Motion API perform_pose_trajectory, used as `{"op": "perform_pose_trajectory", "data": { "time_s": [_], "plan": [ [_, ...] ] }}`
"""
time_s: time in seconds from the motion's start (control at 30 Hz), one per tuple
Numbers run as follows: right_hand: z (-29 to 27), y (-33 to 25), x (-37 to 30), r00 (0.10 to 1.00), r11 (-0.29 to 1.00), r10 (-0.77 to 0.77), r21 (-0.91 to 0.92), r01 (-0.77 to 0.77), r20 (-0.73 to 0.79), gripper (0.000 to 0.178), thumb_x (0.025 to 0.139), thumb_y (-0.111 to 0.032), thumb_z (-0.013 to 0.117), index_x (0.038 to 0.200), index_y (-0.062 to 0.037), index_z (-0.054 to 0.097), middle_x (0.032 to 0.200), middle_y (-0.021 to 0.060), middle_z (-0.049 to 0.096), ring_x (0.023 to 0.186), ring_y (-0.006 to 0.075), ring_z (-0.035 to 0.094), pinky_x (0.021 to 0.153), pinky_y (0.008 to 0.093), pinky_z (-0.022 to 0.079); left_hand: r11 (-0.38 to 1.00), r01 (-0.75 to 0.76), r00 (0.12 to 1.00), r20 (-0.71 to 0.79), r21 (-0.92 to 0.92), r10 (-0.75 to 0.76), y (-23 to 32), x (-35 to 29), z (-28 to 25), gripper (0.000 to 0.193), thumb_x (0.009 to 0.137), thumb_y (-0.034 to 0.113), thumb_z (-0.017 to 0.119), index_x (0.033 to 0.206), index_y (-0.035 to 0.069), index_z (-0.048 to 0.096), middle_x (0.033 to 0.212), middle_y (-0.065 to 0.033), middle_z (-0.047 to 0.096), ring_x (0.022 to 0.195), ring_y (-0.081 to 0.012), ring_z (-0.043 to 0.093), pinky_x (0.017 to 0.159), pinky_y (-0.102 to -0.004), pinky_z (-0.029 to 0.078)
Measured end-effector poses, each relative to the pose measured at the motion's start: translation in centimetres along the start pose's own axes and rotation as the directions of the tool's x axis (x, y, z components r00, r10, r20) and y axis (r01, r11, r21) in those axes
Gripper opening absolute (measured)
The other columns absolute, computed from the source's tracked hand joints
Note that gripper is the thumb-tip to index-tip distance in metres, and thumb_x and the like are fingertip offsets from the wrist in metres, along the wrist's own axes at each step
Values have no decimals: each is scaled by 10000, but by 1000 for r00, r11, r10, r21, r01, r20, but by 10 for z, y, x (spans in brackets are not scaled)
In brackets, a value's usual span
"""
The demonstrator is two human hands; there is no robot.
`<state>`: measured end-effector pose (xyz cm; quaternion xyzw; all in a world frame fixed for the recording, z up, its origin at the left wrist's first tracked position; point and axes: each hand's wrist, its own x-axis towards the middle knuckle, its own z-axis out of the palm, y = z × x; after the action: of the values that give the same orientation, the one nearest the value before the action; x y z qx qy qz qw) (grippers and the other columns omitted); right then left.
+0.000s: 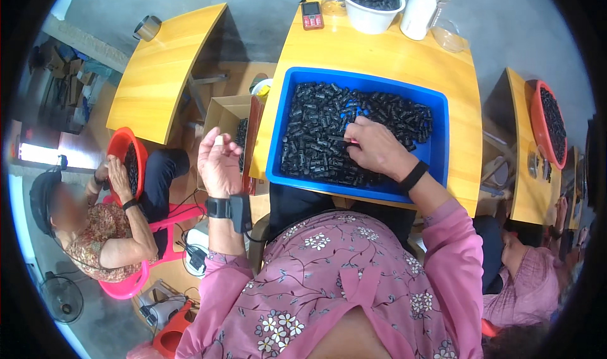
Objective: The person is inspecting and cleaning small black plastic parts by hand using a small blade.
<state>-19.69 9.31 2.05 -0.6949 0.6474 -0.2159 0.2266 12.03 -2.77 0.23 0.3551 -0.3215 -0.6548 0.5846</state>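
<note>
A blue plastic tray [275, 145] on the table in front of me holds a thick layer of small black plastic parts [316, 128]. My right hand [379, 149] is down in the tray. Its fingers are pinched together over the parts, and what lies between the fingertips is too small to name. Left of the tray, my left hand [219, 166] is raised palm up, above an open cardboard box. Its fingers are loosely curled and apart, with a pale wrap on one fingertip and no part visible in them.
The cardboard box [221, 114] also contains black parts. On my yellow table [379, 52] stand a white bowl [370, 21] of black parts, a red phone [312, 16] and a white jug [420, 11]. A person at left handles a red basin [120, 145]; another person sits at right.
</note>
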Motion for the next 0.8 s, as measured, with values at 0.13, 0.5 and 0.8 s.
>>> {"op": "perform_pose_trajectory", "data": {
  "time_s": [0.13, 0.5, 0.8],
  "plan": [
    [7, 5, 1, 1000, 1000, -12, -12, 12, -23, 101, 823, -77, 607, 900, -14, 619, 934, 207, 631, 886, 413, 634, 797, 485, 520, 998, 35, 951, 304, 49, -48, -1, -30, 63, 233, 945, 95, 645, 1167, 33, 608, 970, -90, 639, 744, -170, 614, 685, -315, 538],
    [-15, 21, 7, 970, 816, 182, 576, -58, -160, 204, 905, -178, 664, 887, 21, 622, 688, 46, 594, 628, 127, 547, 576, 312, 446, 874, 407, 784, 390, 265, -483, -55, -46, 117, 239, 964, 81, 627, 1191, 8, 610, 998, -86, 680, 795, -135, 666, 746, -292, 577],
    [-22, 16, 1, 984, 491, 173, 862, -126, 46, 180, 926, -180, 664, 886, -10, 619, 659, -23, 536, 558, 49, 476, 497, 221, 377, 854, 438, 750, 409, 281, -520, -66, -46, 132, 248, 949, 35, 631, 1192, -10, 607, 1008, -134, 704, 811, -175, 703, 749, -318, 607]
  ]
}}
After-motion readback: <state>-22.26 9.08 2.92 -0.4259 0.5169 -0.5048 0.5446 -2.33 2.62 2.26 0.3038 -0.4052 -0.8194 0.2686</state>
